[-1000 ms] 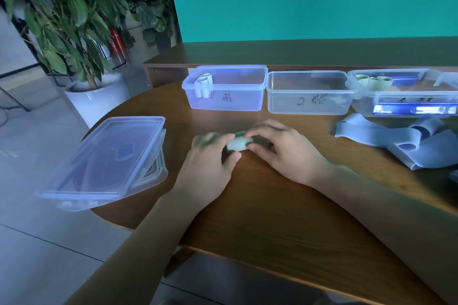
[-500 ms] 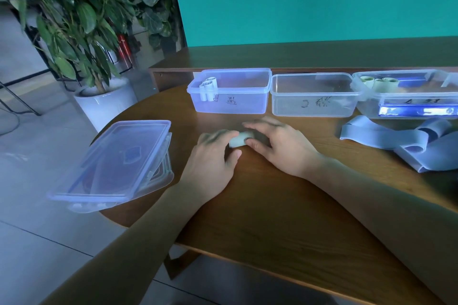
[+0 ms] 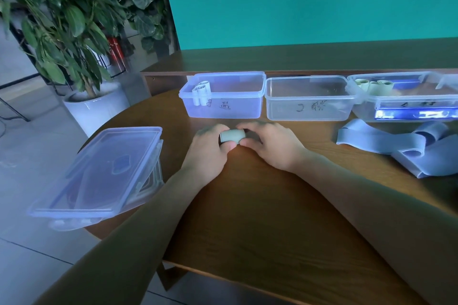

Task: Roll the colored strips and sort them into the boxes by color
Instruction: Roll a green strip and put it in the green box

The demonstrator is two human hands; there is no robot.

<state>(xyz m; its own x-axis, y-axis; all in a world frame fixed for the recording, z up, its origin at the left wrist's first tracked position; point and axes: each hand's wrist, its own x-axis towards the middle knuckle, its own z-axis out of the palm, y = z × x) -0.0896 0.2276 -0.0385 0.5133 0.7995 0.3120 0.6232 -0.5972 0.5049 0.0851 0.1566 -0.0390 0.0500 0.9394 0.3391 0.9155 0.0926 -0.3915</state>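
Strip (image 3: 232, 136), rolled pale green, sits pinched between my left hand (image 3: 208, 148) and right hand (image 3: 270, 146) above the table (image 3: 247, 218); next, I judge, into the right box (image 3: 406, 100) with the green rolls.

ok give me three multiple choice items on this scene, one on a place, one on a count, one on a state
1. Where is the pale green rolled strip?
A. in the left clear plastic box
B. between both hands, in front of the boxes
C. on the stacked lids

2. How many open clear plastic boxes stand in the row at the back of the round wooden table?
A. two
B. three
C. five

3. What state is the middle clear plastic box in?
A. empty
B. full of rolls
C. lidded

Answers:
1 B, the left hand and right hand pinch its ends above the table.
2 B, the left clear plastic box, the middle one and the right clear plastic box stand side by side.
3 A, only the table shows through its walls.
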